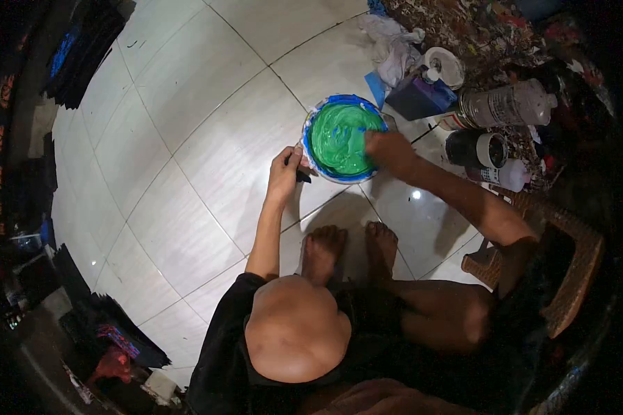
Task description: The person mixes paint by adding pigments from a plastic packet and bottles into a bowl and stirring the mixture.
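Observation:
A round tub point(307, 160) with a blue-smeared rim stands on the tiled floor. Thick green paint point(339, 135) with streaks of blue and lighter green fills it. My left hand point(284, 173) grips the tub's left side, its fingers at the rim. Close by the fingers is a small black piece point(303, 177), possibly part of the tub. Over the right edge of the paint, my right hand point(392, 153) is closed in a fist. Whatever it holds is hidden by the hand and the paint.
Right of the tub stand a dark blue-stained box point(422, 98), a clear plastic bottle point(509, 105), a black jar point(474, 149) and a white pot point(444, 68). A crumpled whitish cloth point(389, 47) lies behind. A brown woven chair or stool point(578, 256) is at far right.

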`<state>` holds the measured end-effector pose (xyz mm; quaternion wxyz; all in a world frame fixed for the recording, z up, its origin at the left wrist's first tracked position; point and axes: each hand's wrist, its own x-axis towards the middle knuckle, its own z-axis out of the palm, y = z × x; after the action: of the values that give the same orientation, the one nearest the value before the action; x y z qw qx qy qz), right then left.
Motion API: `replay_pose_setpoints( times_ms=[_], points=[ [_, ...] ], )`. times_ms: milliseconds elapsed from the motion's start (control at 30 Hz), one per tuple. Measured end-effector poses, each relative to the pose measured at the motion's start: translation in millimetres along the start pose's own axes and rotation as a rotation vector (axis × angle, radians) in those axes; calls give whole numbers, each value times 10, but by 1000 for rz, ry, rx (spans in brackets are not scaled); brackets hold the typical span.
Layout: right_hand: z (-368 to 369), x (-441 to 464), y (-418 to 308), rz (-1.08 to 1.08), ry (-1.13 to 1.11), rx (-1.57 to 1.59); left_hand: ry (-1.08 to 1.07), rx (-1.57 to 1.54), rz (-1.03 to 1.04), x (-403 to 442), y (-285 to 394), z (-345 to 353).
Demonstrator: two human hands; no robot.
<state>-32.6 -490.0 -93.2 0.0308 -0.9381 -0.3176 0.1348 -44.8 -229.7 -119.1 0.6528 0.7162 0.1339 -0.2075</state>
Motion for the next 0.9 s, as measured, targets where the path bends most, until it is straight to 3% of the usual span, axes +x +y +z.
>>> replay_pose_setpoints(
  times_ms=[100,167,200,233,300,367,400,467,500,600,633,700,733,867,900],
  points=[
    [-106,99,-172,-104,103,-18,-29,60,24,166,82,-37],
    [-403,278,48,-169,476,-437,-26,-7,-4,218,-4,-58],
    [-492,323,190,-34,235,-353,29,21,22,213,-63,-39],
    [-547,223,215,-41,238,-350,80,53,45,181,-111,18],
    [-543,-114,243,121,-191,-105,233,143,94,43,-150,159],
    [-286,-374,270,90,-312,44,291,187,13,-73,-94,243],
    [-136,-384,185,230,-383,304,349,231,107,-101,-163,279],
    [-257,-445,-90,-164,-299,317,325,144,63,-122,-209,315],
    [-64,-381,-169,-160,-298,318,299,60,35,-116,-205,333],
    [344,-71,-340,85,-352,795,322,147,-32,-179,-52,355],
    [310,44,-312,168,-238,1178,319,149,-33,-192,-23,364],
    [306,163,-140,257,-108,1556,269,83,83,-203,-22,339],
    [353,164,36,194,-180,1103,204,18,23,-152,-154,291],
    [140,-63,294,16,-188,87,140,6,46,-126,-149,211],
    [38,-51,270,15,-193,82,141,-1,46,-126,-161,205]
  ],
)
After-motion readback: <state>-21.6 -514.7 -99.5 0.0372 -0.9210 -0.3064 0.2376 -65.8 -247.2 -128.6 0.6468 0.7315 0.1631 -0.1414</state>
